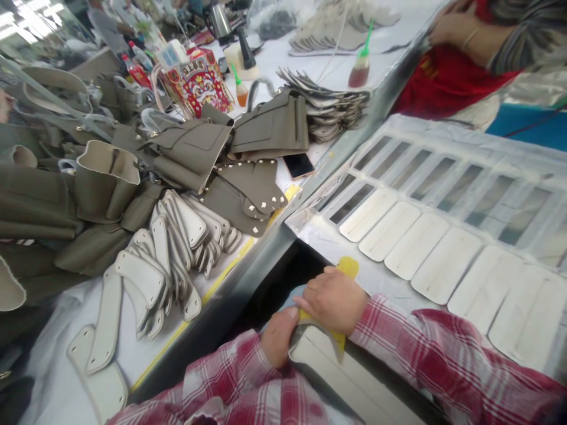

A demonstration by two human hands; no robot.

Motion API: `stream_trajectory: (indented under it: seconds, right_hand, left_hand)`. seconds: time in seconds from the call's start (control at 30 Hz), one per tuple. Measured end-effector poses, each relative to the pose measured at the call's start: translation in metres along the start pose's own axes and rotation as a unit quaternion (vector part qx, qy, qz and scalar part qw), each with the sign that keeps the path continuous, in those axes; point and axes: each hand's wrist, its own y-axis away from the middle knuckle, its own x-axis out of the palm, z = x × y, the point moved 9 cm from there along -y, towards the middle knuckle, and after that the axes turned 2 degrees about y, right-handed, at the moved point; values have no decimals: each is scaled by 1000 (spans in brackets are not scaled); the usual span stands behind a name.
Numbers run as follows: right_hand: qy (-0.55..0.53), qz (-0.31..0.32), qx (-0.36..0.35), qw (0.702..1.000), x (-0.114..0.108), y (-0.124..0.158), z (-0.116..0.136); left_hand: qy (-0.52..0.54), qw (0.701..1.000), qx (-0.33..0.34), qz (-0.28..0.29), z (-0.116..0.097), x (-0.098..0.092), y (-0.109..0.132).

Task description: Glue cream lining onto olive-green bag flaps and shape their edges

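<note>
Near my lap lies a long cream leather-like panel, with a rounded end towards my hands. My left hand is closed at that end, its thumb on top and its other fingers partly hidden. Just right of it, my right hand is closed over a flat yellow piece, which sticks out above and below the hand. Its exact kind is unclear. The two hands are close together, and a light blue patch shows behind them.
On the left table lie cream straps with rivets, olive leather bags, a phone and a glue bottle. Cream rounded panels line a slotted white board at right. A co-worker's arm is at the top right.
</note>
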Motion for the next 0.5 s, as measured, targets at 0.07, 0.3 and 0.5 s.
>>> stream_trajectory:
  seconds: [0.07,0.3,0.5]
  right_hand:
    - [-10,10,31,999,3,5,-3]
    - [-22,-11,129,991,15,35,-15]
    - [-58,-13,245,968,23,59,-17]
  left_hand:
    - [54,998,-24,23,-8,6,-5]
    - [157,974,3,160,-43,23,-25]
    - [127,964,-9,233,-49,38,-25]
